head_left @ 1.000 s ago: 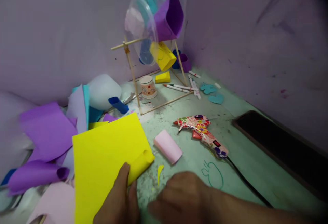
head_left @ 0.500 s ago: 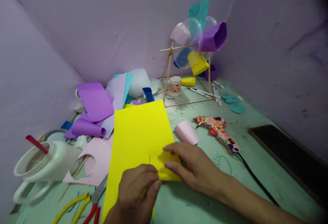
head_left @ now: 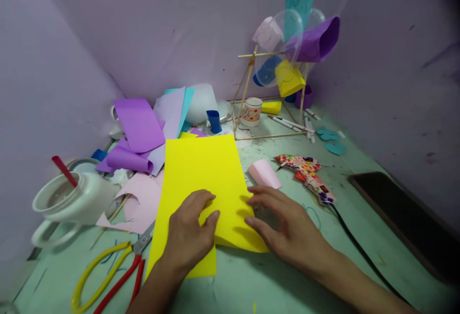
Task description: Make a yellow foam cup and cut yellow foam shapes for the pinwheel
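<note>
A yellow craft sheet (head_left: 201, 170) spans the lower centre of the frame. The right hand (head_left: 289, 220) curves at its right edge, fingers parted from thumb, contact unclear; the left hand (head_left: 190, 235) lies over it, likewise parted. Scissors (head_left: 141, 242) lie lower left, a floral glue gun (head_left: 308, 176) centre right.

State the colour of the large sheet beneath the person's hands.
The large sheet is bright yellow, seen best in the head view.

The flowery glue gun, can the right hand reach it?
Probably yes: the flowery glue gun lies just beyond the right hand, and nothing seems to block the way; the pink curved piece sits off to one side.
</note>
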Demonstrator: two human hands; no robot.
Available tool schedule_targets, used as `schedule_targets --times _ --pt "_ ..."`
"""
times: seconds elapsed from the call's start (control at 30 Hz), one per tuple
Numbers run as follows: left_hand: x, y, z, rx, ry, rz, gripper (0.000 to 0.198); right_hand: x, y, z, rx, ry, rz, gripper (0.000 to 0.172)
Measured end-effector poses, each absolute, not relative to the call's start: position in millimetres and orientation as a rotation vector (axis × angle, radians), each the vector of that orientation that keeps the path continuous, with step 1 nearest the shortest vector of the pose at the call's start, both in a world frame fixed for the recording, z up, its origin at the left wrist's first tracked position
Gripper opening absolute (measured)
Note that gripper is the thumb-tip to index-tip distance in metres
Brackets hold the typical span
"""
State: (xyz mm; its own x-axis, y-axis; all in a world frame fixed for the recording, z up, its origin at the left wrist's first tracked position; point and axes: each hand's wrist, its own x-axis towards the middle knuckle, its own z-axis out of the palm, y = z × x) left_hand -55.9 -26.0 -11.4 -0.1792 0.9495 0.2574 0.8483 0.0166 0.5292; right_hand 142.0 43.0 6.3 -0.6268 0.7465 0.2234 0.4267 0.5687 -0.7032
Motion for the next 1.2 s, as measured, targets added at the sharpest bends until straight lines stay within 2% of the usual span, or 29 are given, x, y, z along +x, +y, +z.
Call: schedule_targets --times 0.07,0.1,0.27,0.4,0.5,0.6,0.67,0.73,0.83,0.87,1.0,1.2 --pt "-53 -33 -5 1.976 2.064 0.815 0.027 140 43 7 -1.042 -2.319 0.842 0.044" --pt "-52 -38 -2 2.043 2.032 0.765 0.028 138 43 7 -1.064 -2.352 0.864 0.05" --pt "-49 -62 2 2.312 2.049 0.659 0.029 129 48 5 -1.28 -2.318 0.822 0.049" --pt "-58 -86 2 2.325 2.241 0.855 0.024 120 57 5 -1.42 -2.372 0.754 0.054" --pt "-76 -112 5 2.265 2.487 0.944 0.025 114 67 17 -1.419 -2.428 0.617 0.048" --pt "-104 -141 5 2.002 2.84 0.658 0.028 101 89 38 -1.211 -2.549 0.435 0.032" --pt "-123 -156 3 1.854 2.797 0.333 0.029 84 112 50 -1.093 -2.633 0.408 0.029" --pt "-136 -163 1 1.629 2.75 0.066 0.04 62 138 57 -0.971 -2.751 0.399 0.036" --pt "-140 -161 3 1.45 2.656 -0.181 0.052 27 170 55 -0.838 -2.935 0.424 0.056" --pt "-139 -160 4 1.443 2.62 -0.233 0.055 17 177 52 -0.804 -2.99 0.435 0.057" --pt "-134 -157 4 1.493 2.547 -0.321 0.069 -10 188 44 -0.788 -3.108 0.431 0.03" --pt "-139 -156 6 1.532 2.506 -0.121 0.073 1 190 82 -0.824 -3.13 0.602 0.022"
